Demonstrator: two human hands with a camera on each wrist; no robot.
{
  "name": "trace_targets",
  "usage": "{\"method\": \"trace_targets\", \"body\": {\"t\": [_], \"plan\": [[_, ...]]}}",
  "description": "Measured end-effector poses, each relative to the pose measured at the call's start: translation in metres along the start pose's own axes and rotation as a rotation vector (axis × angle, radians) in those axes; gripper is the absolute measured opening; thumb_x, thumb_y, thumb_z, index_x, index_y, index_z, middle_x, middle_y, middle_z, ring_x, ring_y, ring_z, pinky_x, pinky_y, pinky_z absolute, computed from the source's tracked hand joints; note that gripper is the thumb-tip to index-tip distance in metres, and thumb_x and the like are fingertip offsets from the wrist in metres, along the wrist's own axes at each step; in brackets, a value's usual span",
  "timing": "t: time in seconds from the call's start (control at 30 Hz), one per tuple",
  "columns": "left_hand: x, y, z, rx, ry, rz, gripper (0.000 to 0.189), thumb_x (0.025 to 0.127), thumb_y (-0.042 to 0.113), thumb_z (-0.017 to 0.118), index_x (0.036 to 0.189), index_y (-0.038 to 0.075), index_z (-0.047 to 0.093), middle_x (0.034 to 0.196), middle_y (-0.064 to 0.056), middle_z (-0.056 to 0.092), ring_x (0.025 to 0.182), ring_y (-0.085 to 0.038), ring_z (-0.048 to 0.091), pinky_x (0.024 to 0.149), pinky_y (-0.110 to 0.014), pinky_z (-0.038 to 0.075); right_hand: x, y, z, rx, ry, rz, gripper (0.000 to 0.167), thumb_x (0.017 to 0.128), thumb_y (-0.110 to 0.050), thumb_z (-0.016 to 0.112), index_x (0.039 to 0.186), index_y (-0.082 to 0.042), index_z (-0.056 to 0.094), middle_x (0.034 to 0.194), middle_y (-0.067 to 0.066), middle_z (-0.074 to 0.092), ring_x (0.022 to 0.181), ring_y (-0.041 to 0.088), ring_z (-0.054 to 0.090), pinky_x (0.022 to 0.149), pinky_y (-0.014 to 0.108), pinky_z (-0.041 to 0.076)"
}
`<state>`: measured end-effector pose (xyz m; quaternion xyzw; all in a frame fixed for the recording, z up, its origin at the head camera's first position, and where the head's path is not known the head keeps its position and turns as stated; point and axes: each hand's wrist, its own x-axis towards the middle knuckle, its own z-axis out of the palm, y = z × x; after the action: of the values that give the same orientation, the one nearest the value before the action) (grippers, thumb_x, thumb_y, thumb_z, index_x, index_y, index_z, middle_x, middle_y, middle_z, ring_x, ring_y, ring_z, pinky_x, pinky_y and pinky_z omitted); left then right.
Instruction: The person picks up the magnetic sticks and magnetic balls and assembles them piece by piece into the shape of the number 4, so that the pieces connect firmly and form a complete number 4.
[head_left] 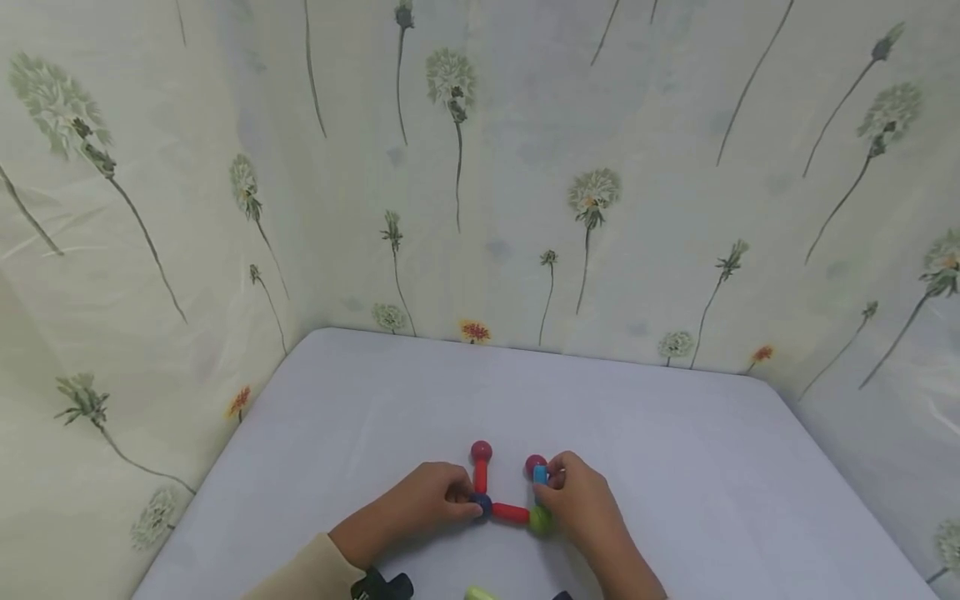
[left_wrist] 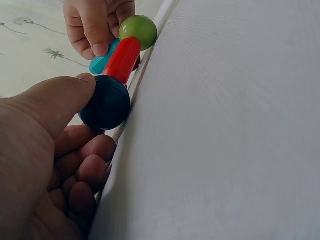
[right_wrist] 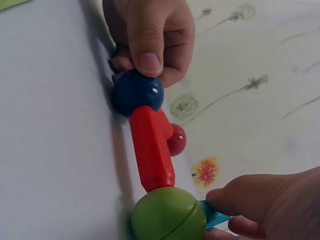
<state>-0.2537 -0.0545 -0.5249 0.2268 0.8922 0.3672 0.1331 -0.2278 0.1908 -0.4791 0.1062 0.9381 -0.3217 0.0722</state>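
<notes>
My left hand pinches a dark blue ball between thumb and fingers. From this ball one red rod runs across to a green ball, and another red rod points away to a dark red ball. My right hand pinches a light blue rod joined to the green ball. At the rod's far end is a second dark red ball, partly hidden. Together the pieces form an open-sided U shape low over the white table.
A light green piece shows at the bottom edge of the head view, close to me. A flower-printed cloth rises behind the white table and along its sides.
</notes>
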Motion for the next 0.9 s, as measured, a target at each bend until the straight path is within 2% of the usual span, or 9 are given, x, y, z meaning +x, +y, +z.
{"method": "trace_targets", "body": {"t": [0.2, 0.33, 0.9], "plan": [[-0.0013, -0.0001, -0.0001, -0.014, 0.003, 0.006, 0.017, 0.089, 0.034, 0.084, 0.094, 0.023, 0.072, 0.078, 0.011, 0.063, 0.075, -0.008, 0.058, 0.070, -0.024, 0.050, -0.0037, -0.0010, 0.0046, -0.039, 0.037, 0.007, 0.027, 0.090, -0.024, 0.082, 0.098, -0.010, 0.060, 0.083, 0.005, 0.061, 0.075, 0.019, 0.056, 0.064, 0.028, 0.051], [-0.0023, 0.0006, -0.0004, -0.019, 0.004, 0.004, 0.017, 0.089, 0.034, 0.084, 0.094, 0.023, 0.072, 0.078, 0.011, 0.063, 0.075, -0.008, 0.058, 0.070, -0.024, 0.050, -0.0059, -0.0022, 0.0064, -0.045, 0.045, 0.012, 0.025, 0.090, -0.023, 0.082, 0.094, -0.011, 0.060, 0.079, 0.005, 0.059, 0.073, 0.019, 0.055, 0.063, 0.028, 0.049], [-0.0007, 0.0002, 0.0009, -0.013, 0.006, -0.002, 0.017, 0.089, 0.035, 0.084, 0.094, 0.024, 0.072, 0.077, 0.011, 0.063, 0.074, -0.009, 0.058, 0.070, -0.024, 0.051, -0.0075, -0.0028, 0.0079, -0.066, 0.036, 0.017, 0.025, 0.090, -0.023, 0.081, 0.090, -0.011, 0.059, 0.076, 0.005, 0.058, 0.071, 0.019, 0.055, 0.061, 0.028, 0.048]]}}
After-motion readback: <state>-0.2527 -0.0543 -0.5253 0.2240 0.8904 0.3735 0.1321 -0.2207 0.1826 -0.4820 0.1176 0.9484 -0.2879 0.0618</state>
